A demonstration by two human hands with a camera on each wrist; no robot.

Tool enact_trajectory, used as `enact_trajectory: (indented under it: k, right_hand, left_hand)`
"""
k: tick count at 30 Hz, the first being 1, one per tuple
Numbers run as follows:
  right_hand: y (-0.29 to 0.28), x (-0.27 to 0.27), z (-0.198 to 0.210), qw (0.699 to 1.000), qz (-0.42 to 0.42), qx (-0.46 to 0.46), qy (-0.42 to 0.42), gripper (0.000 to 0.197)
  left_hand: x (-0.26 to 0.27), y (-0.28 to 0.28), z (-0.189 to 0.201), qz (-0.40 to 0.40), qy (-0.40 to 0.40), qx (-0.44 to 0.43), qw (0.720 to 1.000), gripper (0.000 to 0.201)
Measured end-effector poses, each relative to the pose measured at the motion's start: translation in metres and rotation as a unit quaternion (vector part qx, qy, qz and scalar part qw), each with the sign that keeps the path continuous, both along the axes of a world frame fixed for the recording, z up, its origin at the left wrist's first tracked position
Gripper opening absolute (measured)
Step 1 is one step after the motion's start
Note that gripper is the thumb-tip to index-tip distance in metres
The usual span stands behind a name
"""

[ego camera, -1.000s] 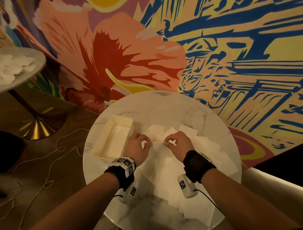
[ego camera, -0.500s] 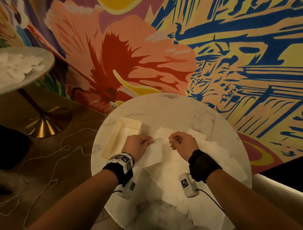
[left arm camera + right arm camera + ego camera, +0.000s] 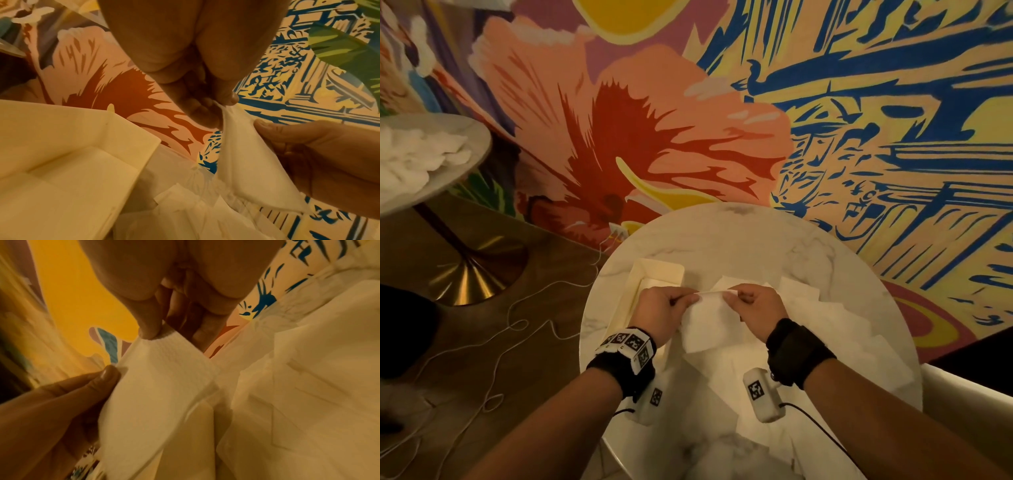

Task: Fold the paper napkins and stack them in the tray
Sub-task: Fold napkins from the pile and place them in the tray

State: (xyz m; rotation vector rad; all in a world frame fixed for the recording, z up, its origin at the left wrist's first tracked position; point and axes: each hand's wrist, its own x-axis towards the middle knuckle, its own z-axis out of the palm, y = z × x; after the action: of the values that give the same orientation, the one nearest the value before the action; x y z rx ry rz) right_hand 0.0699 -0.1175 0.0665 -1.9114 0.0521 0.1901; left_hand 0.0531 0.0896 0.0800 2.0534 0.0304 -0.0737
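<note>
1. Nearest the person, unfolded loose napkins (image 3: 726,387) lay overlapped on the near and right parts of the round marble table (image 3: 739,236). They overlapped too much to count, though there were clearly several.

2. Just beyond them, one napkin (image 3: 703,325) was held up clear of the heap. The left hand (image 3: 664,310) pinched its upper left corner between thumb and curled fingers, and the right hand (image 3: 755,310) pinched the upper right corner the same way. The top edge ran taut between them and the sheet hung down toward the person.

3. The step in hand looked like the fold itself, with the sheet lifted and squared. The next move would call for bringing the held edge down onto the opposite edge, corners matched, then pressing a crease before carrying it left.

4. One cream tray (image 3: 630,301) sat just left of the left hand, partly hidden by it. Folded white paper lay flat on its floor in the left wrist view, how many layers I could not tell.

5. Farther left stood one second table (image 3: 477,137) carrying a white pile (image 3: 417,161).
</note>
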Motion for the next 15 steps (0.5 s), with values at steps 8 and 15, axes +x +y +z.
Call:
enact_trajectory:
  k: [8, 15]
  right_hand:
    - [0.022, 0.005, 0.01, 0.993, -0.029, 0.109, 0.041, 0.006]
    - [0.034, 0.009, 0.001, 0.996, 0.054, -0.035, 0.061, 0.05]
  left_hand:
    - [-0.005, 0.015, -0.002, -0.017, 0.058, -0.004, 0.998, 0.043]
    - [-0.002, 0.031, -0.003, 0.012, 0.042, 0.017, 0.999, 0.032]
